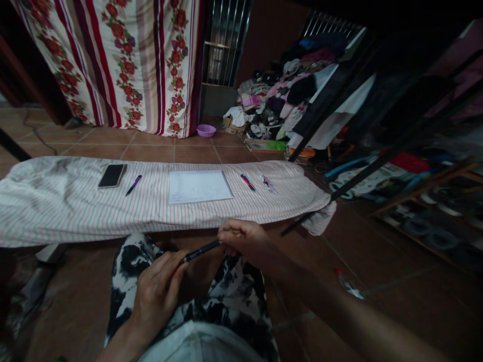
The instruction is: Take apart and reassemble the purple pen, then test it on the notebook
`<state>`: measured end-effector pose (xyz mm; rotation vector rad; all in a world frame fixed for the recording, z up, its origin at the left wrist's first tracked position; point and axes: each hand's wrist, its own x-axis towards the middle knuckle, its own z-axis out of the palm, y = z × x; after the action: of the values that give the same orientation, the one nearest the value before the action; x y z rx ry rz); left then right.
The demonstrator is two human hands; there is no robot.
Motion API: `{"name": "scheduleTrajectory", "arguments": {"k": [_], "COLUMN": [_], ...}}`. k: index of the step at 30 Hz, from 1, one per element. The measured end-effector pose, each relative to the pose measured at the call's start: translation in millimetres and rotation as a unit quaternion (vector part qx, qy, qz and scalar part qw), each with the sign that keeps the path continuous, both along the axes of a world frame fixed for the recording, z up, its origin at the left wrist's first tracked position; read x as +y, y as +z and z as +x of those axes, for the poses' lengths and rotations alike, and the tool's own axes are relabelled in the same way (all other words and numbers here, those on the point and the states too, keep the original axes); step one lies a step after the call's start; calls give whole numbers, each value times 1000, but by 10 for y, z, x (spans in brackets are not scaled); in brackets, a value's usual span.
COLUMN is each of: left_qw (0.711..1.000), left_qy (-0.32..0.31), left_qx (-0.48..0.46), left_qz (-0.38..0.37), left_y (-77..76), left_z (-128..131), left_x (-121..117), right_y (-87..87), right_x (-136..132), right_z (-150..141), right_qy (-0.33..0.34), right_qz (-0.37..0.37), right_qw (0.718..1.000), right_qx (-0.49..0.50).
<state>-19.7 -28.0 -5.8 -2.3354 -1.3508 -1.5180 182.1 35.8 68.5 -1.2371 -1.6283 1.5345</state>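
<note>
Both my hands hold a dark pen point(201, 250) over my lap, one at each end. My left hand point(156, 291) is closed on the pen's near end. Fingers of my right hand point(244, 240) pinch its far end. In front of me stands an ironing board point(56, 211) with a striped cover. On it lie a spiral notebook point(198, 186), a black phone point(111, 175), a purple pen point(133, 184), a red and black pen point(248, 182) and a pale pen point(268, 184).
A flowered mattress point(124, 60) leans upright at the back. A purple bowl point(206, 130) sits on the tiled floor beside a pile of clothes point(279, 100). Dark metal bars point(362, 171) and a cluttered shoe shelf point(426, 211) fill the right side.
</note>
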Motion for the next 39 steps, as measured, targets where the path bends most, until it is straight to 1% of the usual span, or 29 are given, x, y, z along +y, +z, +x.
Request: {"name": "scheduleTrajectory", "arguments": {"k": [5,9,13,17,19,22,24,26,29,34,37,39], "left_qw": [999,998,999,1000,1000,1000,999,999,999,999,1000,1000], "left_qy": [-11,-16,-7,-8,-5,3,8,9,2,-3,-4,-8], "left_qx": [-38,-45,-37,-19,-3,21,30,38,46,45,25,-6], "left_qz": [-22,-30,-15,2,13,18,21,21,21,15,-5,-22], "left_y": [70,90,72,60,64,80,90,92,78,30,10,6], "left_z": [6,3,1,-8,-13,-12,-3,7,16,11,15,26], "left_x": [17,2,-13,-24,-36,-54,-59,-58,-54,-57,-49,-35], "right_y": [8,26,-26,-35,-13,23,37,39,17,-41,-57,-55], "right_x": [-35,-63,-66,-77,-85,-99,-107,-109,-99,-60,-48,-46], "right_z": [60,77,73,65,60,50,40,29,19,23,24,20], "right_qy": [20,5,6,12,9,14,19,20,26,35,43,46], "right_qz": [-30,-28,13,66,106,173,206,219,205,154,124,117], "right_qw": [998,997,999,997,992,975,964,960,962,971,978,981], "right_qx": [59,73,42,-26,-74,-141,-164,-173,-178,-177,-163,-148]}}
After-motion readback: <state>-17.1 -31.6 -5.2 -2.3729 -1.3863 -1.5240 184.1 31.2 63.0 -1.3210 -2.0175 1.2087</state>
